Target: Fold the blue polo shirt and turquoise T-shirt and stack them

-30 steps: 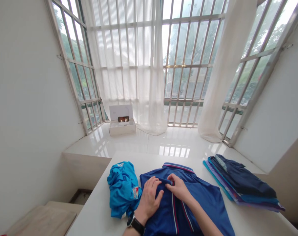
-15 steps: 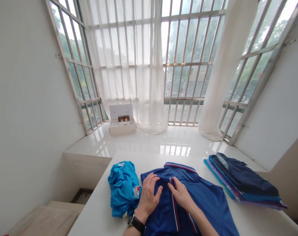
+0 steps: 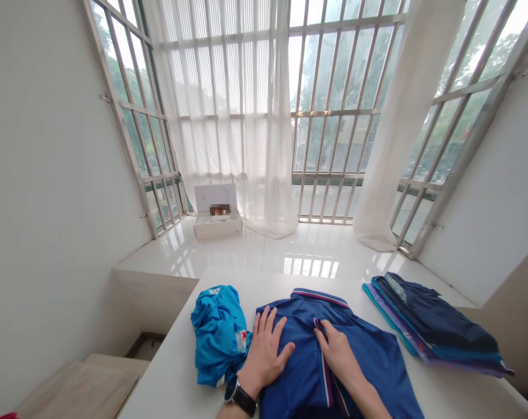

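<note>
While your left hand (image 3: 268,354) lies spread open on the blue shirt (image 3: 374,362) at the lower centre of the head view, your right hand (image 3: 335,348) pinches its striped trim (image 3: 327,381). The bench (image 3: 172,372) also carries a turquoise bundle (image 3: 218,334), lower left of centre, and a folded stack (image 3: 442,320), lower right.

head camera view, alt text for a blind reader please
The left hand lies spread on a dark blue shirt while the right hand pinches its striped edging, on a white table. A crumpled bright blue garment lies left, stacked clothes right; a barred window stands behind.
</note>
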The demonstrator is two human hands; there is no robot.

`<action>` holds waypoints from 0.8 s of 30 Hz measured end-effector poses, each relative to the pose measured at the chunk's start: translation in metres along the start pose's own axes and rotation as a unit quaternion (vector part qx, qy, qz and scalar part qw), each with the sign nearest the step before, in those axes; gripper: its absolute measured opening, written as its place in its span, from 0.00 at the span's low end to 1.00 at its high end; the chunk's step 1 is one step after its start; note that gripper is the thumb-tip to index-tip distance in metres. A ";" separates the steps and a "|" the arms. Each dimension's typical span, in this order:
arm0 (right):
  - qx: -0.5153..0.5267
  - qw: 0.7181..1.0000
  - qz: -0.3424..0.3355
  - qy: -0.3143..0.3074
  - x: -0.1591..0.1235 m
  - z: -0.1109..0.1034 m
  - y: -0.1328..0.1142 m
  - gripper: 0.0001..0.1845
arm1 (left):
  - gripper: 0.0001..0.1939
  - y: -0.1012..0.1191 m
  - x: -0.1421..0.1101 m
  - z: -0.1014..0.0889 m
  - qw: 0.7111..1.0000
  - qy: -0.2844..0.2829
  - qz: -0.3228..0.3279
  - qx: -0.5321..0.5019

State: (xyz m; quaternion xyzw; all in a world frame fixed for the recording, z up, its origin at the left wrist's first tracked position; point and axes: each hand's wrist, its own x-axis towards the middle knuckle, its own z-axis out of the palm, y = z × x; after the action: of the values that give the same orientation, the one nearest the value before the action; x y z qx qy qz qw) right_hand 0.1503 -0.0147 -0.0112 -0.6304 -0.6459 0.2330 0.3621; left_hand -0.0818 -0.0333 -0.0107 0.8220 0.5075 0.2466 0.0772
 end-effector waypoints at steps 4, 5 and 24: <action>-0.009 1.000 0.015 0.005 -0.003 0.004 0.011 0.14 | 0.29 -0.001 0.001 -0.001 1.000 -0.008 0.003 0.011; -0.009 1.000 0.016 0.005 -0.003 0.004 0.012 0.15 | 0.30 -0.001 0.001 -0.002 1.000 -0.010 0.002 0.011; 0.088 0.995 0.038 0.036 -0.010 0.003 0.024 0.23 | 0.29 0.003 0.001 -0.002 1.000 -0.014 -0.010 0.006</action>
State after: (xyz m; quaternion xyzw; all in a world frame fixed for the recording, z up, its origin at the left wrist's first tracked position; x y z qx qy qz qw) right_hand 0.1633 -0.0214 -0.0326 -0.6282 -0.5852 0.2792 0.4301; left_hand -0.0799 -0.0343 -0.0078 0.8207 0.5159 0.2314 0.0822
